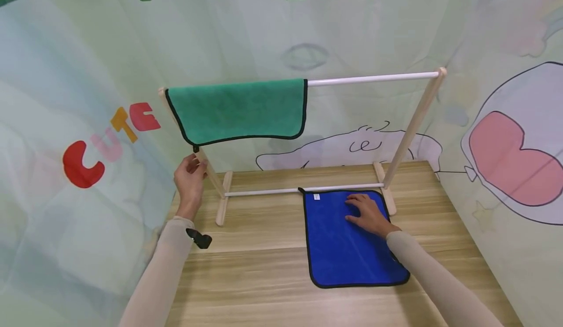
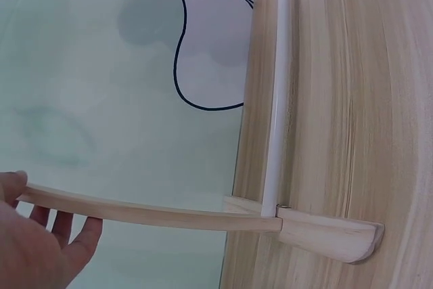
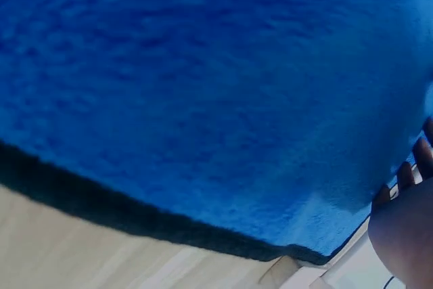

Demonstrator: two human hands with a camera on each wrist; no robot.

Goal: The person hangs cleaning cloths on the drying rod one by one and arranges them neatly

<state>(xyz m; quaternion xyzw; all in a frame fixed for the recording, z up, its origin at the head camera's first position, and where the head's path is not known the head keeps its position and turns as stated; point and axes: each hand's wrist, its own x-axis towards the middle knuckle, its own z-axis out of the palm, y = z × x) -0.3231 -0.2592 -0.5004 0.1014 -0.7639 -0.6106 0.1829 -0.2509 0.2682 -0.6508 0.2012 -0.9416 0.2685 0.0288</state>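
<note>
A green towel (image 1: 239, 112) with black edging hangs over the left half of the top bar of a wooden rack. Just below its lower left corner, my left hand (image 1: 190, 173) grips the rack's left post (image 2: 149, 213), thumb on one side and fingers on the other. A blue towel (image 1: 347, 249) with black edging and a small white label lies flat on the table, its far edge by the rack's lower bar. On its upper right part rests my right hand (image 1: 367, 214), fingers spread loosely. Close up in the right wrist view, the blue cloth (image 3: 203, 99) fills most of the picture.
The white top bar (image 1: 374, 78) is bare on its right half. The right post (image 1: 413, 126) and its foot stand beside the blue towel. Printed curtains (image 1: 228, 33) hang close behind and along both sides of the wooden table (image 1: 246, 263).
</note>
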